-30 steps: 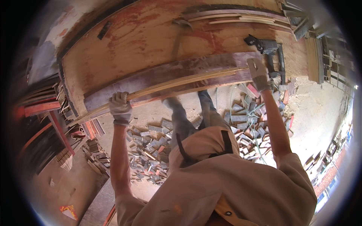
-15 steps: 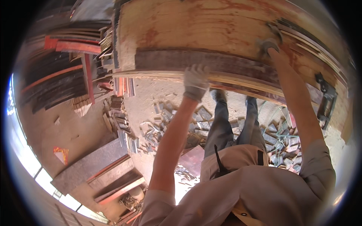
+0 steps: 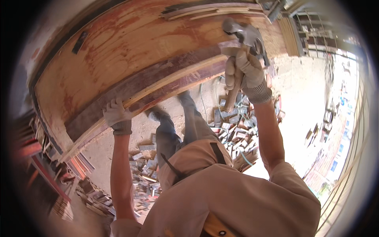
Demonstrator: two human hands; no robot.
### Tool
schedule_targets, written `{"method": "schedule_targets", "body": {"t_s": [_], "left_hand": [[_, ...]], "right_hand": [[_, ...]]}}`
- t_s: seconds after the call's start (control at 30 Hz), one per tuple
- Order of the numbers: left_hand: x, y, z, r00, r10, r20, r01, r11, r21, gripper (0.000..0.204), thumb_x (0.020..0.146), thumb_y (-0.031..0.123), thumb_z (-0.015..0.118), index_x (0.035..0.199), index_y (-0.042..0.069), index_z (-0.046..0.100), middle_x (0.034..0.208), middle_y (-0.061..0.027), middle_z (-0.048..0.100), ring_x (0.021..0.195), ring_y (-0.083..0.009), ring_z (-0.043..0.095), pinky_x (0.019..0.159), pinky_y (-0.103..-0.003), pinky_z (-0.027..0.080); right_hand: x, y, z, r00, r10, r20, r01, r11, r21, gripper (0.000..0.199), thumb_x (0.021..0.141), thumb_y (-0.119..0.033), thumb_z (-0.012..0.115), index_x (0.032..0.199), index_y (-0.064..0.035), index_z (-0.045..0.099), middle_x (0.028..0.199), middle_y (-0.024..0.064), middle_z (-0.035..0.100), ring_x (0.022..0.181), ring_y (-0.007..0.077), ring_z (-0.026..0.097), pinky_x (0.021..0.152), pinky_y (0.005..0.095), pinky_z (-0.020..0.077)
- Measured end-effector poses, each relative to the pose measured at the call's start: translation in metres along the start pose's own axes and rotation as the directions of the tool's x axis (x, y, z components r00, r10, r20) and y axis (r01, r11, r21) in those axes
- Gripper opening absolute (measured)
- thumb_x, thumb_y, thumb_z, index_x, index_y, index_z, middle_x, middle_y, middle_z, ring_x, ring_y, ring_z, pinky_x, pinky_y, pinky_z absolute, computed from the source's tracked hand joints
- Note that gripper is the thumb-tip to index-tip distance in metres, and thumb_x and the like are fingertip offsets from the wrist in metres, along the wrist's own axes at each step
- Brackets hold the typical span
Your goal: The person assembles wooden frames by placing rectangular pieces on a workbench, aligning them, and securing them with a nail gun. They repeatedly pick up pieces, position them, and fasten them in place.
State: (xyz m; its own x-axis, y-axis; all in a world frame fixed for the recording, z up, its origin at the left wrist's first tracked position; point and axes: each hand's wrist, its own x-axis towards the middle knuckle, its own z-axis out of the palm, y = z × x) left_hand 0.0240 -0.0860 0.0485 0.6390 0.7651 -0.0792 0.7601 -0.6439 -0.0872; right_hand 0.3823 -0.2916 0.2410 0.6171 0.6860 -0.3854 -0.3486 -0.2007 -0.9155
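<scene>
Gripping tight: we hold a hammer (image 3: 241, 34) up in our right hand (image 3: 244, 73) and pin a wood strip (image 3: 158, 85) with our left hand (image 3: 117, 113).

Our right grip is clamped on the wooden handle, head raised above the far end of the strip, seemingly poised to strike. Our left grip is closed over the strip's near edge, pressing it to the dark board on the desk (image 3: 118, 47), likely steadying it. Offcuts (image 3: 233, 122) litter the floor below.

Strip (image 3: 158, 85) lies along front edge of panel (image 3: 130, 47), w/ left hand (image 3: 116, 114) on its left end. Right hand (image 3: 244, 73), holding hammer (image 3: 241, 35), sits at right end. Offcuts (image 3: 233, 122) on ground below.
</scene>
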Motion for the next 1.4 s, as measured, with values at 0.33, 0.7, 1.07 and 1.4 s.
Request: {"method": "schedule_targets", "body": {"t_s": [0.33, 0.7, 1.07, 1.4], "left_hand": [[-0.003, -0.003, 0.009, 0.998, 0.004, -0.066, -0.002, 1.000, 0.030, 0.041, 0.074, 0.026, 0.079, 0.111, 0.013, 0.066, 0.109, -0.0083, 0.070, 0.107, -0.0302, 0.067, 0.087, -0.050, 0.052], [-0.003, -0.006, 0.017, 0.991, 0.050, -0.128, -0.049, 0.999, 0.010, 0.045, 0.073, 0.031, 0.077, 0.113, 0.013, 0.066, 0.105, -0.0103, 0.069, 0.101, -0.0316, 0.066, 0.087, -0.052, 0.051], [-0.013, -0.005, 0.005, 0.972, 0.077, -0.222, -0.105, 0.987, -0.118, 0.047, 0.070, 0.038, 0.088, 0.105, 0.016, 0.065, 0.106, -0.0096, 0.067, 0.102, -0.0318, 0.063, 0.090, -0.052, 0.047], [-0.052, -0.157, 0.011, 0.987, -0.044, -0.157, 0.036, 0.998, -0.049, 0.057, 0.069, 0.051, 0.085, 0.108, 0.013, 0.066, 0.113, -0.0097, 0.069, 0.107, -0.0314, 0.064, 0.091, -0.050, 0.047]], "right_hand": [[0.031, 0.195, -0.011, 0.915, -0.055, -0.400, -0.045, 0.970, -0.237, 0.041, 0.104, -0.035, 0.058, 0.131, -0.0042, 0.054, 0.108, 0.0124, 0.058, 0.079, 0.0239, 0.062, 0.055, 0.0372, 0.0526], [0.066, 0.260, -0.071, 0.957, -0.289, 0.018, 0.205, 0.635, -0.745, 0.038, 0.099, -0.021, 0.061, 0.130, -0.0007, 0.053, 0.113, 0.0167, 0.055, 0.093, 0.0246, 0.059, 0.070, 0.0321, 0.0546], [-0.023, 0.306, 0.200, 0.876, -0.467, 0.121, 0.357, 0.459, -0.813, 0.049, 0.103, -0.022, 0.055, 0.138, 0.0109, 0.048, 0.137, 0.0415, 0.053, 0.099, 0.0495, 0.070, 0.078, 0.0573, 0.0586], [-0.008, 0.275, 0.170, 0.836, -0.436, -0.334, 0.083, 0.702, -0.707, 0.051, 0.107, -0.023, 0.047, 0.148, 0.0068, 0.043, 0.129, 0.0311, 0.060, 0.093, 0.0409, 0.070, 0.076, 0.0533, 0.0569]]}}
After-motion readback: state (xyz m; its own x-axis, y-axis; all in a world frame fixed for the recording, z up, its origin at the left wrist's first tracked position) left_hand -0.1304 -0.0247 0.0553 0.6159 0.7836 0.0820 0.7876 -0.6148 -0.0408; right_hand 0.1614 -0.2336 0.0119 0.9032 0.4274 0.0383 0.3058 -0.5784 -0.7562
